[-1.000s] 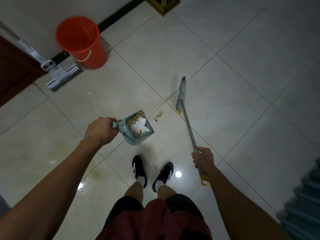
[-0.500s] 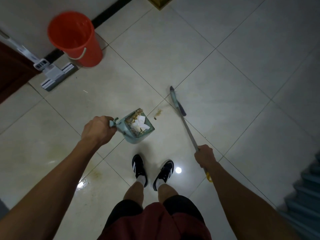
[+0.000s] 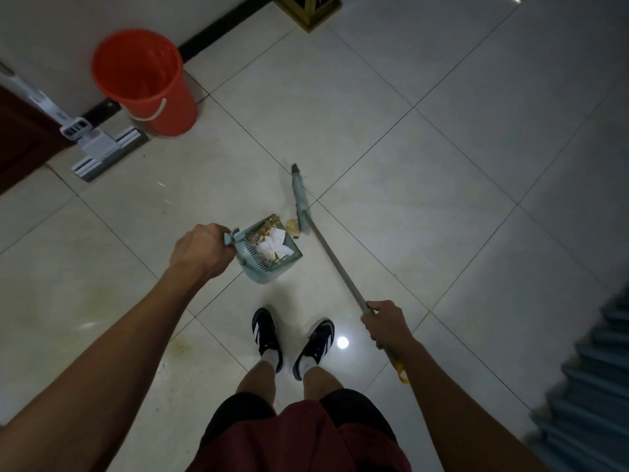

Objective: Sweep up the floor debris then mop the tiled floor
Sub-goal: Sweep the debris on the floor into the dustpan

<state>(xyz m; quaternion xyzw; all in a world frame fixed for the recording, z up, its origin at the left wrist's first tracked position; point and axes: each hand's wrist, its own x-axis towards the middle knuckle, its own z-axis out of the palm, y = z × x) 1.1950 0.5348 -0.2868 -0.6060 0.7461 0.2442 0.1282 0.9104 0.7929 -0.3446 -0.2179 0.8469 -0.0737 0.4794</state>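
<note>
My left hand (image 3: 200, 250) grips the handle of a pale green dustpan (image 3: 272, 264) that rests on the tiled floor (image 3: 425, 216) in front of my feet. White paper and brown scraps lie inside it. A small pile of brown debris (image 3: 292, 226) sits at the pan's far lip. My right hand (image 3: 384, 321) holds the grey shaft of a broom (image 3: 335, 264). Its green head (image 3: 300, 199) touches the floor right beside the debris.
An orange bucket (image 3: 146, 80) stands by the white wall at upper left. A white flat mop (image 3: 98, 148) leans next to it, beside a dark wooden door (image 3: 20, 141). Blue stairs (image 3: 592, 386) are at lower right. A gold-edged stand (image 3: 309, 8) sits at top centre. Yellowish stains (image 3: 177, 349) mark the floor.
The broom head has swept leftward, up to the dustpan's lip, pushing the small debris pile against it. The dustpan and my left hand have stayed in place.
</note>
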